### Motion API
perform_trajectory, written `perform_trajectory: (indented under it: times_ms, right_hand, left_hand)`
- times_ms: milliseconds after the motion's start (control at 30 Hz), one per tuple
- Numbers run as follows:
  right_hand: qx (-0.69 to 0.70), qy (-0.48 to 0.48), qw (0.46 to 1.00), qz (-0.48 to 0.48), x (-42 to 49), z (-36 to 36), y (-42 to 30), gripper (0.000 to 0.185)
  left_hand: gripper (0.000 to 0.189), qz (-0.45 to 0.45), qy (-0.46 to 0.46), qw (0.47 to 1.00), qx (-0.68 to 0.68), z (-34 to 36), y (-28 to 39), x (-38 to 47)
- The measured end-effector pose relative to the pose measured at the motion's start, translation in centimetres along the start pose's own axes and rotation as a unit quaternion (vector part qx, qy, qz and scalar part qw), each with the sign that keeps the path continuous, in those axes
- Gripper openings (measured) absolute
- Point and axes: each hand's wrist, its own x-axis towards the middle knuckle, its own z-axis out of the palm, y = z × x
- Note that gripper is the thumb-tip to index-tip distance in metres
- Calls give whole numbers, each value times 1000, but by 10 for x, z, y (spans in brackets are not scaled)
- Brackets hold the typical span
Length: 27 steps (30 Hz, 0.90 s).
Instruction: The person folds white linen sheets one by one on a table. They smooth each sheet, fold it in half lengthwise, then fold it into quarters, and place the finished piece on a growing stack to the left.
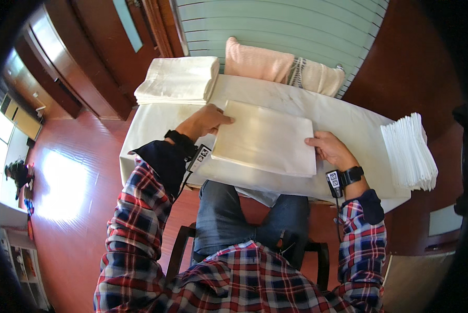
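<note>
A flat folded piece of cream cloth [266, 137], roughly rectangular, is held in front of me above the covered table. Its left edge is pinched by my left hand [207, 122], thumb on top near the upper left corner. On the opposite side my right hand [328, 148] grips the right edge, again with the thumb over the top face. The fingers under the cloth are hidden. Whether its underside touches the table cannot be made out.
A white cloth covers the table [347, 117]. Folded cream cloths [179, 80] are stacked at its far left corner. At the right end stands a tight row of folded white cloths [409, 152]. A pink towel [257, 58] and a cream towel [321, 77] hang behind, against a pale green slatted surface [285, 23].
</note>
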Motion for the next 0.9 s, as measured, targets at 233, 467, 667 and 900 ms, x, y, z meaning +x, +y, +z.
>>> perform_trajectory:
  times_ms: [233, 467, 667, 900]
  right_hand:
    - [-96, 116, 970, -190, -27, -4, -58, 26]
    - [-310, 287, 815, -398, -77, 5, -49, 27]
    - [-443, 181, 708, -520, -70, 38, 51, 18]
    - [-192, 238, 936, -173, -94, 26, 69, 35]
  left_hand:
    - [22, 163, 59, 985, -17, -12, 45, -19]
    - [35, 506, 235, 768, 315, -13, 47, -82]
    - [20, 504, 153, 728, 439, 11, -53, -104]
    - [21, 154, 146, 969, 129, 6, -47, -131]
